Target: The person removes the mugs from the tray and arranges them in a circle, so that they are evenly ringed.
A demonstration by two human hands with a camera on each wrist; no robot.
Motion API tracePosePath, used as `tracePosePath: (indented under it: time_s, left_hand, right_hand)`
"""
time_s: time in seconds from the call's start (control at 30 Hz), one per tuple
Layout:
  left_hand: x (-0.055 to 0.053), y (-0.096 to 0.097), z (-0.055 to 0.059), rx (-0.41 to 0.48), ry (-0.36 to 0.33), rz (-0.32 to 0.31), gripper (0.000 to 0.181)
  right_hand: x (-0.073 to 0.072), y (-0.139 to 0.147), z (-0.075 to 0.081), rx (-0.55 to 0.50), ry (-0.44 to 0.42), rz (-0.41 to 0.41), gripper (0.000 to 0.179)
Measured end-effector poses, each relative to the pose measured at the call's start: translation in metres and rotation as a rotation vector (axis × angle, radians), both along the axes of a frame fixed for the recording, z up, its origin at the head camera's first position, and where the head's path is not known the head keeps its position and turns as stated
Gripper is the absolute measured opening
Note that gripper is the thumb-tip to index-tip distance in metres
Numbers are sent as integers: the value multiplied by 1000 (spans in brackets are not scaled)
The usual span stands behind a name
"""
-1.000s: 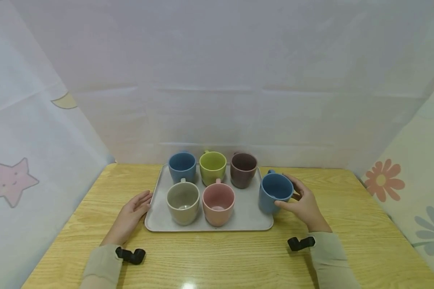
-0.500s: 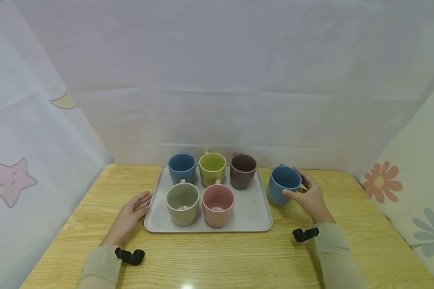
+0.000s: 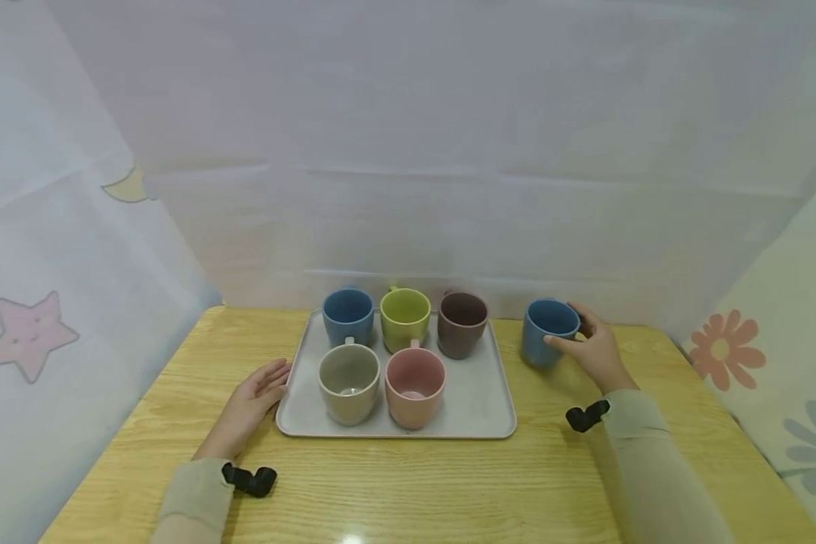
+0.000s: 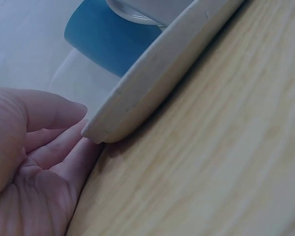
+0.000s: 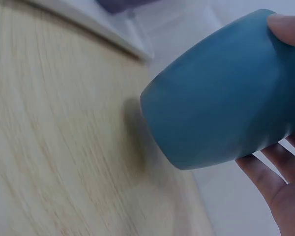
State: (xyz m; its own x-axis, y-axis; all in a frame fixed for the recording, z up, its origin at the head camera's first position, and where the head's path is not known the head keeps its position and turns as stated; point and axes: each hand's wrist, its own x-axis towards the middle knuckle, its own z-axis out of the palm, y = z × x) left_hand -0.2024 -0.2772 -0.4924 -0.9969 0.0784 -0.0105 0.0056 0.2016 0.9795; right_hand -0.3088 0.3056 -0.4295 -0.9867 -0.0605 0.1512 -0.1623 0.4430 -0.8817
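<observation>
My right hand (image 3: pixel 595 351) grips a blue mug (image 3: pixel 547 332) off the right side of the tray, thumb on its near side and fingers round the far right. In the right wrist view the mug (image 5: pixel 211 93) hangs a little above the wood, its shadow beneath it. My left hand (image 3: pixel 248 400) lies at the left edge of the light grey tray (image 3: pixel 476 412), fingers loosely extended. In the left wrist view its fingertips meet the tray's corner. On the tray stand a second blue mug (image 3: pixel 348 329), a green mug (image 3: pixel 405 331), a brown mug (image 3: pixel 459 336), a beige mug (image 3: pixel 349 400) and a pink mug (image 3: pixel 413 404).
The wooden table (image 3: pixel 408 491) carries the tray near its back edge. A pale cloth backdrop (image 3: pixel 408 151) rises behind and on both sides, printed with a star (image 3: pixel 30 336) and flowers (image 3: pixel 727 351). Small black wrist cameras (image 3: pixel 251 481) sit on both cuffs.
The blue mug in my right hand has left the tray's right edge, moving right and toward the back. My left hand stays by the tray; the other mugs keep their places.
</observation>
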Motion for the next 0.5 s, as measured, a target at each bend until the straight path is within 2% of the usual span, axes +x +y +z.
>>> tracePosePath:
  time_s: [0.3,0.5]
  left_hand:
    - [-1,-1,-4,3,-16,4,60]
    - [0,0,0,-1,-12,15,60]
  right_hand:
    - [-15,4,-7,28,-47,-10,101]
    - [-23,7,-7,41,-43,17,100]
